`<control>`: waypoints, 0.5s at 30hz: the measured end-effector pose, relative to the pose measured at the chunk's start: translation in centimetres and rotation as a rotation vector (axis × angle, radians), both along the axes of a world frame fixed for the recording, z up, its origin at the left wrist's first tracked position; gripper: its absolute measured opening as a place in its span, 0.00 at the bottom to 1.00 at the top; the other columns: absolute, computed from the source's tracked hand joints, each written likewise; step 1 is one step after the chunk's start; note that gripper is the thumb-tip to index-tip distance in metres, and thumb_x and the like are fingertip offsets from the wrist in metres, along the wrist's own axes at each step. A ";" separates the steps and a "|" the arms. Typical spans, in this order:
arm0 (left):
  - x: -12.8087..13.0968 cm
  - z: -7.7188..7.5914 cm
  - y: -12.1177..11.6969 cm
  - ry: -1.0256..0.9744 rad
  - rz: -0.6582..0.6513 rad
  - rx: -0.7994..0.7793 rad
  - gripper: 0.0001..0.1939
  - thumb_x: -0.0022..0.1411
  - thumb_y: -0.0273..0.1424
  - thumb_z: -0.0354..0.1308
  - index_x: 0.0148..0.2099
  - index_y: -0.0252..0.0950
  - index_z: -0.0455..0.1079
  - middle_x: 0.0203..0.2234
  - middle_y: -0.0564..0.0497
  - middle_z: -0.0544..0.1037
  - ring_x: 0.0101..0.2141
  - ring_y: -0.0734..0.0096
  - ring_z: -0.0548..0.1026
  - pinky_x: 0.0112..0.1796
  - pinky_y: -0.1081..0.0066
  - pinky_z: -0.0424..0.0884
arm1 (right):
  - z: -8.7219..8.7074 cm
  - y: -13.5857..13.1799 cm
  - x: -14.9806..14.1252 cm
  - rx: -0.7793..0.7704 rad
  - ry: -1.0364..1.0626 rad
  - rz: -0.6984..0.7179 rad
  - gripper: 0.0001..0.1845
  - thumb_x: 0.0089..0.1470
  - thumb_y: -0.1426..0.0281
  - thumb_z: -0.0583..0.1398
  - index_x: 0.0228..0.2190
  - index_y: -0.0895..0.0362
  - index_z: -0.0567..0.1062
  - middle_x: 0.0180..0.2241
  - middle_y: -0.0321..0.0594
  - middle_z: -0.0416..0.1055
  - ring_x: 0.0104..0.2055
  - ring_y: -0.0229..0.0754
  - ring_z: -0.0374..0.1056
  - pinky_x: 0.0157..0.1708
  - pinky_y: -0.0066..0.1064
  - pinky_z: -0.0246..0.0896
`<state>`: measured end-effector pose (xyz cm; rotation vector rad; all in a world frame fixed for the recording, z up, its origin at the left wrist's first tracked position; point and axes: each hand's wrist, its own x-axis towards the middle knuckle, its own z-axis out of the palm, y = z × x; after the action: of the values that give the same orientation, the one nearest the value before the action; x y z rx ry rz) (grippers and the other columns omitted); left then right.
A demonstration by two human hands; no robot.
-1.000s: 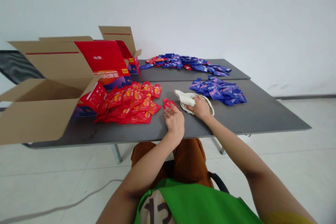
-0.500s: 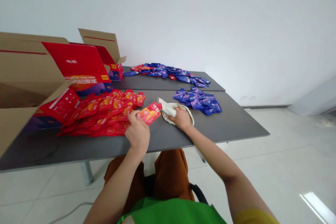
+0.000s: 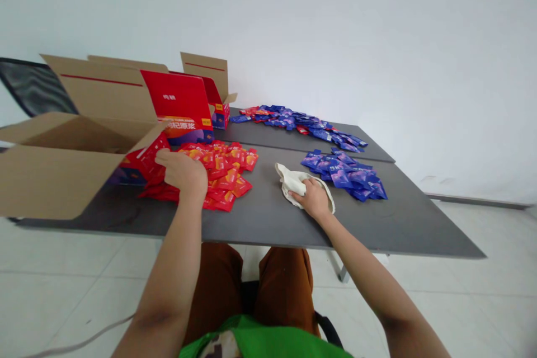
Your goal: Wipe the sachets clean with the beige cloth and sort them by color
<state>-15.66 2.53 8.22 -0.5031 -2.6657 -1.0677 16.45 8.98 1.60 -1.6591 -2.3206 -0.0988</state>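
Red-and-orange flat packets (image 3: 226, 179) lie heaped on a wide dark-grey table (image 3: 260, 224), just beside a big open brown cardboard carton (image 3: 54, 182). Toward the table's far side runs a long spread of mostly blue flat packets (image 3: 289, 118); a shorter pile of blue-and-purple flat packets (image 3: 352, 176) sits nearer, at right. Near that pile, the right hand (image 3: 314, 198) grips a bunched off-white fabric cloth (image 3: 288, 182). The left hand (image 3: 187, 173) is at the red heap's carton side; whether it holds a packet, I cannot tell.

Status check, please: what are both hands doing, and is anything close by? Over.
Left hand at red sachets, hold unclear. Right hand gripping white cloth. Open carton close beside left hand; blue sachets beside cloth.
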 end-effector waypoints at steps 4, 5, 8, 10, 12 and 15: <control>0.1 -0.2 -0.5 0.009 -0.005 -0.102 0.29 0.56 0.28 0.58 0.58 0.28 0.57 0.55 0.28 0.64 0.44 0.46 0.76 0.39 0.53 0.75 | 0.2 -0.1 0.0 -0.003 -0.004 0.004 0.25 0.57 0.48 0.57 0.38 0.58 0.73 0.42 0.47 0.72 0.41 0.48 0.69 0.39 0.34 0.59; 0.1 -0.2 -0.7 0.010 -0.016 -0.111 0.27 0.56 0.28 0.57 0.57 0.28 0.58 0.54 0.29 0.66 0.44 0.45 0.77 0.39 0.51 0.75 | 0.2 -0.1 -0.1 -0.005 -0.006 0.004 0.25 0.56 0.48 0.57 0.38 0.57 0.73 0.42 0.47 0.72 0.41 0.47 0.69 0.39 0.34 0.60; -0.3 0.3 -1.5 0.000 -0.038 -0.114 0.21 0.56 0.28 0.56 0.53 0.30 0.64 0.49 0.34 0.71 0.44 0.44 0.76 0.40 0.47 0.74 | 0.4 -0.2 -0.1 -0.007 -0.011 -0.004 0.24 0.56 0.48 0.58 0.38 0.57 0.74 0.42 0.47 0.72 0.41 0.47 0.69 0.40 0.34 0.60; -0.2 0.9 -2.2 0.020 -0.040 -0.080 0.18 0.57 0.27 0.55 0.50 0.33 0.67 0.47 0.37 0.73 0.44 0.45 0.76 0.40 0.47 0.74 | 0.4 -0.2 -0.1 -0.008 -0.011 -0.003 0.24 0.56 0.48 0.58 0.38 0.57 0.74 0.42 0.47 0.72 0.41 0.47 0.69 0.40 0.34 0.60; 0.4 1.7 -2.8 0.094 -0.056 -0.014 0.16 0.58 0.26 0.53 0.49 0.36 0.68 0.46 0.39 0.74 0.44 0.47 0.76 0.40 0.49 0.73 | 0.4 -0.2 -0.1 -0.013 -0.009 0.006 0.23 0.56 0.49 0.57 0.37 0.57 0.73 0.41 0.47 0.71 0.41 0.47 0.69 0.39 0.34 0.60; 2.3 3.1 -3.2 0.197 -0.130 0.062 0.15 0.60 0.26 0.50 0.47 0.39 0.71 0.45 0.43 0.75 0.43 0.53 0.76 0.41 0.54 0.73 | 0.4 -0.2 0.0 -0.019 -0.003 0.017 0.23 0.57 0.49 0.57 0.38 0.57 0.73 0.42 0.47 0.71 0.42 0.48 0.69 0.39 0.34 0.60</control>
<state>-13.34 -0.66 11.36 -0.7369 -2.4491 -1.0717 16.40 8.82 1.96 -1.6489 -2.3450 -0.0757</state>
